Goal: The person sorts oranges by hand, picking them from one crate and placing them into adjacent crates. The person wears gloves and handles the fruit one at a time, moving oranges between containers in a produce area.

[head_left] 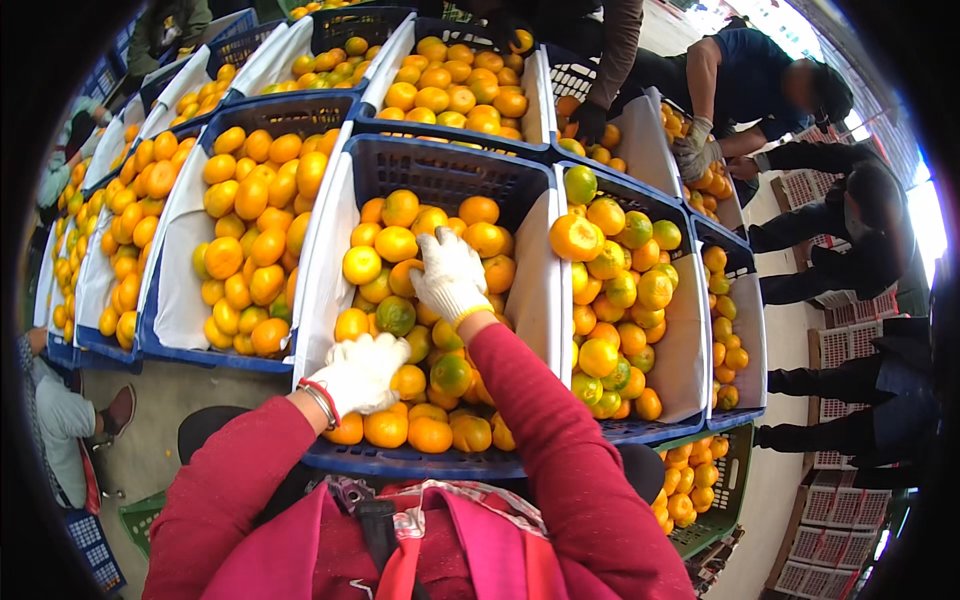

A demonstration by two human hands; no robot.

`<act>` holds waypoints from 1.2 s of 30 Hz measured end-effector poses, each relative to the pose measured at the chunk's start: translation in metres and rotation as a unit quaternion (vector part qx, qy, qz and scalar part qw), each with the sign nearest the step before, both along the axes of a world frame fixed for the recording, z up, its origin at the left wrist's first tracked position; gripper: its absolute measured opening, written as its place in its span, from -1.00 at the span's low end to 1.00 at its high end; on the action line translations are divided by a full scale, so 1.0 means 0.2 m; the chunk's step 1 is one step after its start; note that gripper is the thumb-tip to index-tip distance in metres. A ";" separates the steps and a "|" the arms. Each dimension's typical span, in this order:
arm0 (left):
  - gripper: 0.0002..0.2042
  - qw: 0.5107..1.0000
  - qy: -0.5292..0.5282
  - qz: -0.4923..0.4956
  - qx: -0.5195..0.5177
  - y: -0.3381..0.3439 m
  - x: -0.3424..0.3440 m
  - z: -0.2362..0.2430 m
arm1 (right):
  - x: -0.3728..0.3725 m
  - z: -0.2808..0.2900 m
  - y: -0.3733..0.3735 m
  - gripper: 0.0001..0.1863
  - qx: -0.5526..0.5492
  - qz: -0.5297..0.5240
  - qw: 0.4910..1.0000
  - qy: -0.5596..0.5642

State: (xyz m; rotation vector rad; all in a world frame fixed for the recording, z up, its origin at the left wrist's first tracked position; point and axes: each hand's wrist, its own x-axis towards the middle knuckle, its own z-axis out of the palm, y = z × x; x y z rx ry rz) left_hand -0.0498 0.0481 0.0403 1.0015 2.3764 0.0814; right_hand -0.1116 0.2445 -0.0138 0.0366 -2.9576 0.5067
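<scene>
One blue crate (450,175) straight ahead, white liner (538,258) up its left and right walls; oranges (386,429) heaped in it, bare wall showing above them at the far end. Right grip (450,282), gloved, lies farther in, on the pile right of centre. Left grip (362,374), gloved, lies nearer, by the crate's left side. Key relation: a green fruit (396,315) sits between the two, left and near of the right grip, far and slightly right of the left; the left fingertips look nearer to it. A yellow fruit (408,382) lies just right of the left fingertips. Fruit all roundish, no long axis to line up. Right fingers loosely spread, left fingers bent. Undersides hidden: cannot tell whether either grasps a fruit.
</scene>
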 end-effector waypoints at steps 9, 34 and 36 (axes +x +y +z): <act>-0.36 1.000 0.013 -0.021 -0.011 -0.01 0.01 -0.26 | 0.01 -0.26 0.09 -0.38 0.036 -0.031 0.997 -0.058; -0.53 0.995 0.090 -0.027 0.025 -0.06 0.03 -0.23 | 0.48 -0.42 -0.07 -0.68 0.136 0.119 0.983 -0.028; -0.47 0.996 0.085 -0.029 0.008 -0.07 0.08 -0.27 | 0.52 -0.43 -0.07 -0.71 0.093 0.138 0.985 -0.044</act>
